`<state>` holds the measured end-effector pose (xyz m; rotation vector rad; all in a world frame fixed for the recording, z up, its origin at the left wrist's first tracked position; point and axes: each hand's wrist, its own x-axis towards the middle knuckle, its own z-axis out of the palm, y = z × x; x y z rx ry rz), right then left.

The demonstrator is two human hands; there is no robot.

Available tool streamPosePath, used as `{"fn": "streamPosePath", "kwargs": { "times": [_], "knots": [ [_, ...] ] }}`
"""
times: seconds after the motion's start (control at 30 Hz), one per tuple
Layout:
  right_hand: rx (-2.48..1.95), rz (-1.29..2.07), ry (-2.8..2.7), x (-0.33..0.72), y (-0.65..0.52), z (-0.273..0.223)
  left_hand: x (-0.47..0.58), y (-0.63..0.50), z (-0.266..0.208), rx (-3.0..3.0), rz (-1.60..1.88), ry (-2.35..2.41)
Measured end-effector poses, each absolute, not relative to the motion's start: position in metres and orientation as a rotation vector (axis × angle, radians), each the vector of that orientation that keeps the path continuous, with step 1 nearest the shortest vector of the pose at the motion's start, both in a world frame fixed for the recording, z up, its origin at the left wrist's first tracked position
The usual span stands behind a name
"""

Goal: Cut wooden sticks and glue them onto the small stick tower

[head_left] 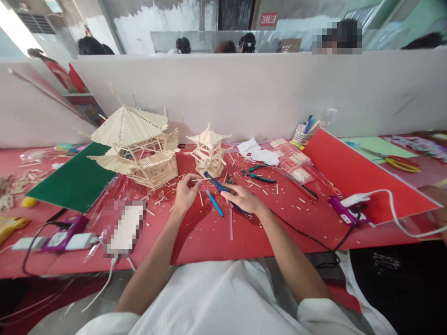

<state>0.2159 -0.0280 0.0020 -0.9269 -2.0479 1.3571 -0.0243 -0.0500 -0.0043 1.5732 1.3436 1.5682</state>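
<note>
Wooden stick [201, 179], thin: left hand [186, 192] pinches | slim blue tool [217, 184]: right hand [241, 198] grips

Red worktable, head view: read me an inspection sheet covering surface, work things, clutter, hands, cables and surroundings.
Surface: red tabletop, strewn with wood scraps.
Work things: large stick-built model on the left; small stick-built model just beyond the hands.
Clutter: blue tube, teal-handled pliers, white tissue, green board, red board.
Hands: left hand pinches a thin stick; right hand holds dark blue pliers, tip near the stick; contact unclear.
Cables: white cable and black cord, both by the right-side purple power strip.
Surroundings: white partition behind the table, people's heads beyond it.
</note>
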Motion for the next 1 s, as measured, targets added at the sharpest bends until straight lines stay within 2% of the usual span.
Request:
{"fn": "streamPosePath", "kwargs": {
  "times": [0.57, 1.0],
  "knots": [
    [-0.915, 1.493, -1.986, 0.2143, -0.0313, 0.0079, -0.0224, -0.0506, -0.0039, 1.350, 1.627, 1.240],
    [-0.911, 1.407, -2.051, 0.2152, -0.0285, 0.0030, -0.0203, -0.0517, -0.0029, 1.353, 1.626, 1.242]
  ]
}}
